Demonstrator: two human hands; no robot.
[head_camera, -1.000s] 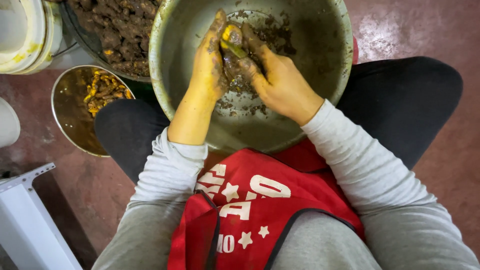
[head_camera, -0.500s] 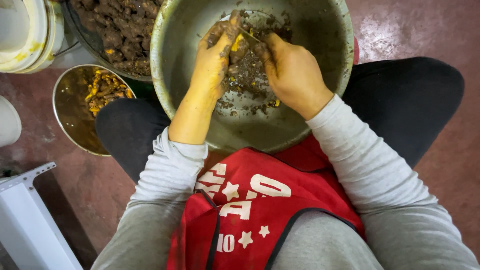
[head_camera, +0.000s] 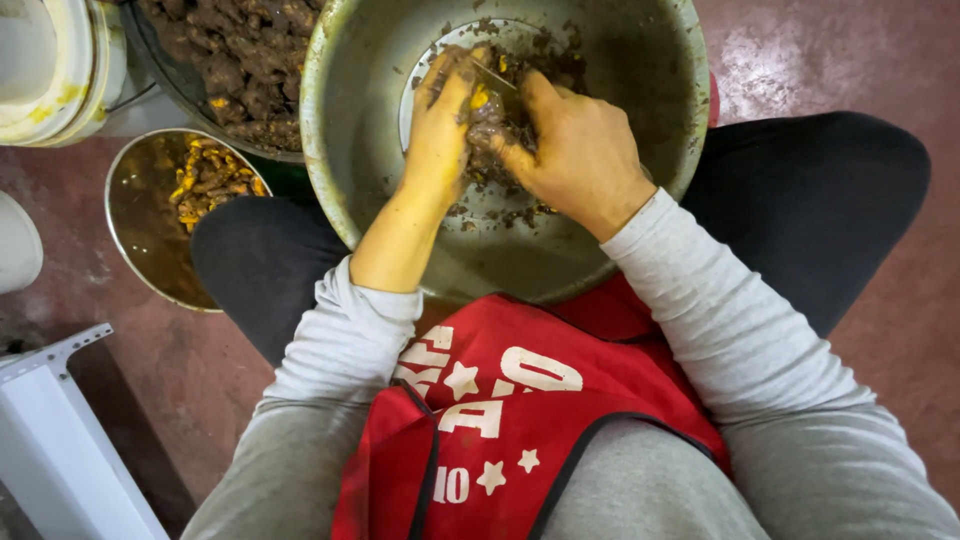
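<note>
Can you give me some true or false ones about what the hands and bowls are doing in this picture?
1. Both hands are inside the big metal bowl. True.
2. The left hand and right hand are far apart, at opposite sides of the bowl. False: they meet over one muddy brown root piece with a yellow spot showing.
3. The small metal bowl on the floor holds yellow-orange pieces. True.
4. The apron is blue. False: it is red with white stars.
5. The container of muddy brown roots is behind the big bowl. True.
6. The person's sleeves are rolled up past the elbows. False: the grey sleeves reach the forearms and wrists.
</note>
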